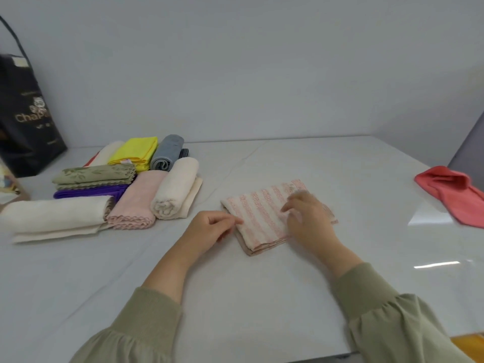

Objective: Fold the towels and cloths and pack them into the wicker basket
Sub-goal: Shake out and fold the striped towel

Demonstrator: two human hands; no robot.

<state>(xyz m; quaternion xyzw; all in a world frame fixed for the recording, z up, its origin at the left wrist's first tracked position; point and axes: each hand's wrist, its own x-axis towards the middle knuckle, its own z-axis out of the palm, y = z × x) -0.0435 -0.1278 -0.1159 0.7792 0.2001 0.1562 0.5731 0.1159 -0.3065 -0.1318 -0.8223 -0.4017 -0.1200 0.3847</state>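
Centrally, folded pink-striped cloth [264, 216] on white table [262, 297], left hand [212, 227] pinching its left edge, right hand [307, 218] spread flat on top.

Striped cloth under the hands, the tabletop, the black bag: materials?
Striped cloth: looks like soft woven cotton or microfibre, matte, pink and white bands, folded in limp layers. Tabletop: hard, glossy, pale, maybe stone or laminate; it mirrors light at right and shows faint veins. Black bag: probably coated paper; stiff flat sides, slight sheen, gold print.
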